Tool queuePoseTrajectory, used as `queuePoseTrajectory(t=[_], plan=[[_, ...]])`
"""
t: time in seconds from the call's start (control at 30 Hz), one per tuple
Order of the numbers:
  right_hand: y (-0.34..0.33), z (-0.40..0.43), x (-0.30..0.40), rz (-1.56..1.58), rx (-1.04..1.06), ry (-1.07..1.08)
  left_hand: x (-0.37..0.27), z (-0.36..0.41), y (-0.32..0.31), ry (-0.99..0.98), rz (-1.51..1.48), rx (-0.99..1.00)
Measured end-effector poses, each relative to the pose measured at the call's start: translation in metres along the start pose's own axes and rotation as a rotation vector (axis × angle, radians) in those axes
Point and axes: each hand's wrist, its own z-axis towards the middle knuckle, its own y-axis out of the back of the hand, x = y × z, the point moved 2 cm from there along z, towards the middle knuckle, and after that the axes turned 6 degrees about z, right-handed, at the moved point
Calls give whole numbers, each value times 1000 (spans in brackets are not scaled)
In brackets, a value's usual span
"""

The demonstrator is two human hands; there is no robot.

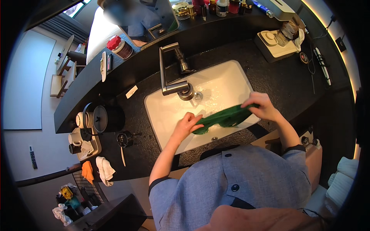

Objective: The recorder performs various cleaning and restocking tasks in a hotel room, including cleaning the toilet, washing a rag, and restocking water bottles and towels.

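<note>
A dark green cloth (228,116) is stretched between my two hands over the white rectangular sink (162,118). My left hand (187,124) pinches one end of it, between thumb and fingers. At the sink's right rim, my right hand (261,106) grips the other end. Between them the cloth sags, and its lower folds hang inside the basin. Water runs in the sink below the metal faucet (177,88), which rises behind the basin. The sink's floor under the cloth is hidden.
Left of the sink stand a black kettle (108,118), a small black round container (125,139) and a tray (96,148) with cups. White (105,170) and orange (87,171) cloths lie at the left edge. Bottles (222,8) and a mirror (156,17) line the raised back ledge. A toiletry tray (273,43) sits back right.
</note>
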Motion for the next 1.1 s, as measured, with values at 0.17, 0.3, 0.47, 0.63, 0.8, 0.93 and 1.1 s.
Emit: queuePoseTrajectory(t=[0.17, 0.3, 0.47, 0.63, 0.8, 0.93, 1.1], plan=[[2, 28, 8, 15, -127, 1, 4, 16, 46, -177, 447, -150], [-1, 34, 19, 97, -162, -24, -1, 12, 68, -202, 572, -173], [2, 29, 21, 121, -86, -153, -10, 6, 77, -259, 772, -190], [9, 39, 34, 261, -160, -164, -17, 5, 84, -221, 741, -196], [21, 54, 30, -7, -142, -82, -26, 10, 113, -193, 901, -181], [12, 48, 29, -136, -8, -122, -64, -6, 144, -110, 914, -378], [-44, 6, -39, -351, 468, -468, -21, -47, 49, 106, 448, 301]])
